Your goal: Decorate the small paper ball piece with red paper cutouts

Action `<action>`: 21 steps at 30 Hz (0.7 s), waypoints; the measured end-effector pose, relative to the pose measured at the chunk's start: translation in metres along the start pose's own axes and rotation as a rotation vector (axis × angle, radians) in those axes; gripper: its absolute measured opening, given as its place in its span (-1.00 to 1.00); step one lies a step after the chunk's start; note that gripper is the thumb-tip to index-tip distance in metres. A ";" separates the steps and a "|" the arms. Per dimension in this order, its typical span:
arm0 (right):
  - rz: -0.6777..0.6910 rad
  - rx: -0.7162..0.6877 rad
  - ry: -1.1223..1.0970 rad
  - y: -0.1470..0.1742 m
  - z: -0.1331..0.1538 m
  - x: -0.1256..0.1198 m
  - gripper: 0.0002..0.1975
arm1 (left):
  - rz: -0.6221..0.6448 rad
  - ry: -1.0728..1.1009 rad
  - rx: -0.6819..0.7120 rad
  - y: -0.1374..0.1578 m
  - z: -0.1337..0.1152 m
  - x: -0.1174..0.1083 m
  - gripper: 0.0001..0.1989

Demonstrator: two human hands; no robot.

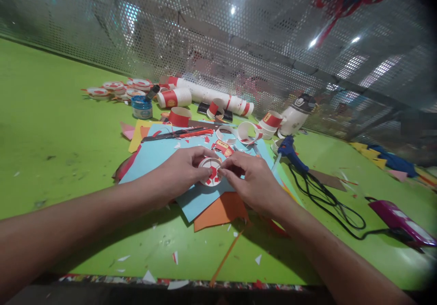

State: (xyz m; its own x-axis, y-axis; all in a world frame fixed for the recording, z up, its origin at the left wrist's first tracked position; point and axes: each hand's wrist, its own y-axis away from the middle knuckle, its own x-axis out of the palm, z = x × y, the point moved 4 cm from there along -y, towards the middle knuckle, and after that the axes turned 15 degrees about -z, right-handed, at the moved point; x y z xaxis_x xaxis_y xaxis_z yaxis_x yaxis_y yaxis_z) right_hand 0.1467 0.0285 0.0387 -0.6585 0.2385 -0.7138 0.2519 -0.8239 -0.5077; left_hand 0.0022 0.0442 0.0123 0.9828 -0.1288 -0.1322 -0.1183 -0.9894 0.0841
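My left hand (186,170) grips a small round white paper disc with a raised rim (210,180), likely a cut cup bottom, its thumb pressing on the face. Red paper pieces and dark lines show on that face. At the disc's right edge, the thumb and fingertips of my right hand (251,175) are pinched together. Whatever they hold is too small to make out. Both hands are above light blue paper sheets (150,159). Just beyond them lies a red cup cutting with a yellow print (223,148).
Scissors (194,133), cut cup rings (248,133) and paper cups (175,98) lie behind the hands. A blue glue gun (293,154) trails a black cable towards a magenta device (399,221) at right. A blue jar (142,108) stands back left, near finished-looking discs (114,86).
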 end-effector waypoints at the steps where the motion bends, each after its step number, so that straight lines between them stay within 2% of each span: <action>1: -0.002 0.004 -0.001 0.000 0.000 0.000 -0.90 | 0.001 0.003 0.001 0.000 0.001 0.000 -0.69; 8: 0.005 0.006 0.009 0.001 0.000 0.000 -0.90 | -0.049 0.042 -0.071 -0.001 0.004 -0.001 -0.68; 15: -0.013 -0.066 0.013 0.002 0.001 -0.001 -0.89 | -0.045 0.159 -0.151 -0.002 0.011 0.000 -0.70; 21: -0.066 -0.051 -0.012 0.004 0.000 0.000 -0.90 | -0.047 0.200 -0.213 0.001 0.009 0.001 -0.73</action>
State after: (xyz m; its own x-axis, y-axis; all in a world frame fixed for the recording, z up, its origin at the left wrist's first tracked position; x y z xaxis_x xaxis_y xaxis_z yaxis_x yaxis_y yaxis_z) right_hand 0.1474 0.0251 0.0372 -0.6831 0.2851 -0.6724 0.2436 -0.7790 -0.5778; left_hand 0.0017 0.0422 0.0034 0.9975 -0.0460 0.0545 -0.0599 -0.9548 0.2911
